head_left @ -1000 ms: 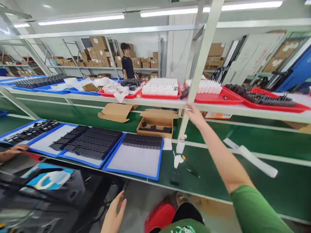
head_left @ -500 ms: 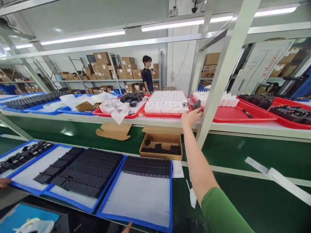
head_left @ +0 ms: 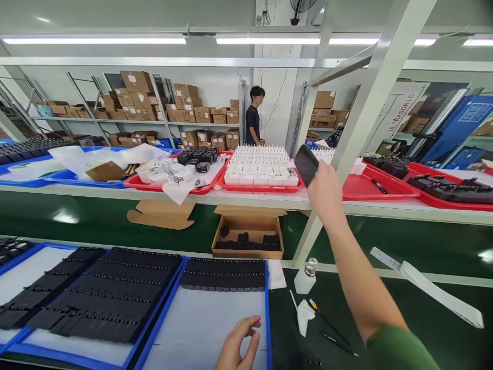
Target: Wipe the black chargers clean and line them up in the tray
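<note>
The blue tray (head_left: 204, 318) lies on the green surface (head_left: 385, 308), its raised rim framing a bare white stretch in front of the block of black parts (head_left: 225, 274) along its far edge. To its right, open green mat runs between the tray and the white strip (head_left: 439, 293). Above, the front edge of the shelf (head_left: 215, 198) passes behind a slanting pale post (head_left: 358, 118).

White, pin-topped blocks (head_left: 260, 169) stand in rows in a red plastic tray (head_left: 262, 189). An open cardboard box (head_left: 248, 253), brown and matte, sits below the shelf. Near the post's foot stands a white bottle (head_left: 305, 280) with a shiny metallic top.

The right hand (head_left: 325, 190) grips a flat black piece (head_left: 307, 164) with rounded corners, raised and tilted beside the white blocks. The left hand (head_left: 241, 341) is above the blue tray's bare part, loosely curved, thumb and fingers apart.
</note>
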`<control>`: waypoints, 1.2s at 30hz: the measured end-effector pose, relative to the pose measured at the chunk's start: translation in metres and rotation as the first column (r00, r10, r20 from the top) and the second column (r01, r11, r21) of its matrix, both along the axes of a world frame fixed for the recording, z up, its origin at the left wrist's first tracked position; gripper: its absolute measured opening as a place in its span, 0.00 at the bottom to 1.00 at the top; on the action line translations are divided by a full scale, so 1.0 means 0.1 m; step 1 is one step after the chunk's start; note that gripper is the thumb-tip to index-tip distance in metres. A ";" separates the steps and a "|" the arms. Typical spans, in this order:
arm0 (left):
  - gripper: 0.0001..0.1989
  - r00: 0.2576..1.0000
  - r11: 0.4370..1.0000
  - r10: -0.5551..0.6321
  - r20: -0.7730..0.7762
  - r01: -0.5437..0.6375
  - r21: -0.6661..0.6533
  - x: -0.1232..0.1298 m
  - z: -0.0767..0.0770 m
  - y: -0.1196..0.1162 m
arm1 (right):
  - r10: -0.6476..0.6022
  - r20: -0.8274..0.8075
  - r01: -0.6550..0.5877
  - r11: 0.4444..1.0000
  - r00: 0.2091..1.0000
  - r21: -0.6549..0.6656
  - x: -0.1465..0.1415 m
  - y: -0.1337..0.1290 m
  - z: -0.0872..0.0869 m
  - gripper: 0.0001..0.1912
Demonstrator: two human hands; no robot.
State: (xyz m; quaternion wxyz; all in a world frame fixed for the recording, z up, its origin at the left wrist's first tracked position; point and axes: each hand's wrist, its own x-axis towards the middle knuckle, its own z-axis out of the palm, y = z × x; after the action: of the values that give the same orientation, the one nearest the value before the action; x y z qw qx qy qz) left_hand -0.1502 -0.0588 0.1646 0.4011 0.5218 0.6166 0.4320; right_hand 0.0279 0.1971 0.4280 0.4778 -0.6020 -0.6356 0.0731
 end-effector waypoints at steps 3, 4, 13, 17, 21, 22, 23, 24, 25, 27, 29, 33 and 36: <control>0.27 0.989 0.994 -0.077 0.123 0.067 0.088 0.17 0.43 0.30 | 0.126 -0.095 -0.131 0.991 0.987 -0.042 0.18 -0.94 -0.68 0.26; 0.29 0.972 0.988 -0.104 0.211 0.076 0.137 0.22 0.56 0.37 | 0.252 -0.331 -0.298 0.950 0.909 -0.093 0.20 -1.23 -0.97 0.27; 0.27 0.890 0.987 -0.005 0.457 -0.069 0.144 0.40 0.81 0.36 | 0.230 -0.910 -0.723 0.683 0.344 -0.101 0.17 -2.20 -2.04 0.28; 0.27 0.870 0.992 -0.025 0.492 -0.040 0.120 0.36 0.82 0.29 | 0.257 -0.919 -0.813 0.572 0.300 -0.106 0.25 -2.21 -1.89 0.29; 0.27 0.839 0.996 0.002 0.544 -0.053 0.078 0.34 0.85 0.27 | 0.282 -0.921 -0.855 0.511 0.268 -0.092 0.25 -2.23 -1.86 0.28; 0.26 0.833 0.996 0.013 0.553 -0.060 0.068 0.34 0.86 0.27 | 0.289 -0.920 -0.862 0.500 0.264 -0.090 0.25 -2.22 -1.86 0.28; 0.26 0.828 0.996 0.023 0.560 -0.068 0.059 0.34 0.86 0.27 | 0.296 -0.919 -0.868 0.488 0.260 -0.089 0.25 -2.21 -1.86 0.28; 0.26 0.824 0.996 0.034 0.565 -0.075 0.050 0.34 0.85 0.27 | 0.301 -0.918 -0.874 0.478 0.257 -0.088 0.24 -2.19 -1.85 0.28; 0.26 0.821 0.996 0.044 0.569 -0.083 0.043 0.34 0.85 0.27 | 0.304 -0.918 -0.879 0.469 0.257 -0.090 0.25 -2.18 -1.84 0.28; 0.27 0.818 0.994 0.068 0.572 -0.103 0.029 0.34 0.84 0.27 | 0.306 -0.916 -0.884 0.456 0.260 -0.098 0.25 -2.15 -1.83 0.28; 0.28 0.815 0.992 0.093 0.572 -0.123 0.013 0.34 0.83 0.28 | 0.301 -0.914 -0.883 0.457 0.271 -0.111 0.25 -2.14 -1.82 0.29; 0.30 0.817 0.992 0.115 0.565 -0.125 -0.022 0.35 0.81 0.30 | 0.296 -0.899 -0.864 0.479 0.323 -0.153 0.20 -2.14 -1.82 0.30; 0.32 0.831 0.994 0.103 0.547 -0.098 -0.038 0.37 0.78 0.31 | 0.306 -0.782 -0.751 0.593 0.544 -0.290 0.13 -2.10 -1.79 0.28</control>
State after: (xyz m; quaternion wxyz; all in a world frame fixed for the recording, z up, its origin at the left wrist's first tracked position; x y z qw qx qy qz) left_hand -0.1135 -0.0273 0.2427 0.5395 0.3416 0.5044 0.5812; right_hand 0.0414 -0.0134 0.2488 0.4022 -0.4138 -0.5235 0.6268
